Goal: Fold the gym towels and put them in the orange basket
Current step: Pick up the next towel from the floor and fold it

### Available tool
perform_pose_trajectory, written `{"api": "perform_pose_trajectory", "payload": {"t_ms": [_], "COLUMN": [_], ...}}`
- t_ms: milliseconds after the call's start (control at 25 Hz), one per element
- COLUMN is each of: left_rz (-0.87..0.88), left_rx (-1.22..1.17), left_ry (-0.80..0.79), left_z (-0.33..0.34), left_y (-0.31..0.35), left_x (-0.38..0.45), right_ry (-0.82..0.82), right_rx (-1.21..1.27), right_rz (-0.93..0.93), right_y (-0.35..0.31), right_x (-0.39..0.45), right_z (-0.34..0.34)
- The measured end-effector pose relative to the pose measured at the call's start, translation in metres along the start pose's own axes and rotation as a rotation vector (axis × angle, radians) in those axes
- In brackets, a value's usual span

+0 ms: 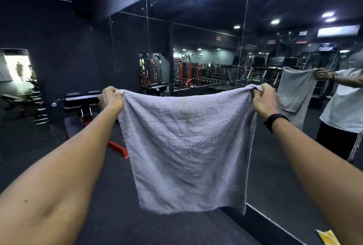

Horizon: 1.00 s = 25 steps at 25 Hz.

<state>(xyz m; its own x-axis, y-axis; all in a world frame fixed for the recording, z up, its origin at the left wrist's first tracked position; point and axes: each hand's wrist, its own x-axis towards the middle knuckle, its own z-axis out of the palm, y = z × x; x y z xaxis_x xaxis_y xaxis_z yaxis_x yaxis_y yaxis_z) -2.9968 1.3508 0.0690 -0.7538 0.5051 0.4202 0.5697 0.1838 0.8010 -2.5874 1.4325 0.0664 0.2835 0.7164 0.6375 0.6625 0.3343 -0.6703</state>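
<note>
No legible text or signs.

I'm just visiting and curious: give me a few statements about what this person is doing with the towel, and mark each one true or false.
1. Both hands hold the grey towel up by its top corners. True.
2. The towel lies folded on the floor. False: it hangs spread out in the air.
3. The right hand has a black band at its wrist. True.
4. The left hand is open and empty. False: it grips a towel corner.
5. A mirror on the right reflects the person holding the towel. True.
6. The towel is bright orange. False: it is grey.
</note>
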Motion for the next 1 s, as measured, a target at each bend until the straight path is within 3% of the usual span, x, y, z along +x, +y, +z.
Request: {"api": "perform_pose_trajectory", "payload": {"t_ms": [120,240,440,560,760,1000], "left_rz": [-0.003,0.066,-0.184,-0.191,-0.173,0.039], "left_rx": [-0.06,-0.107,-0.068,-0.069,-0.341,-0.355], "left_ry": [-0.004,-0.058,0.007,-0.16,-0.671,-0.814], "left_z": [0.001,0.004,0.009,0.02,0.045,0.062], "left_y": [0.0,-0.001,0.006,0.024,0.069,0.09], "left_x": [-0.002,0.001,-0.002,-0.012,-0.057,-0.099], "right_ry": [-0.03,-0.164,0.081,-0.091,-0.45,-0.7], "right_rx": [0.08,0.253,-0.026,-0.081,0.034,0.492], "right_rz": [-0.038,-0.037,0.184,0.161,0.044,0.318], "right_y": [0.001,0.002,-0.01,-0.032,-0.077,-0.114], "right_x": [0.001,0.005,-0.006,-0.015,-0.039,-0.061], "right_z": [0.001,0.0,0.007,0.014,0.042,0.056]}}
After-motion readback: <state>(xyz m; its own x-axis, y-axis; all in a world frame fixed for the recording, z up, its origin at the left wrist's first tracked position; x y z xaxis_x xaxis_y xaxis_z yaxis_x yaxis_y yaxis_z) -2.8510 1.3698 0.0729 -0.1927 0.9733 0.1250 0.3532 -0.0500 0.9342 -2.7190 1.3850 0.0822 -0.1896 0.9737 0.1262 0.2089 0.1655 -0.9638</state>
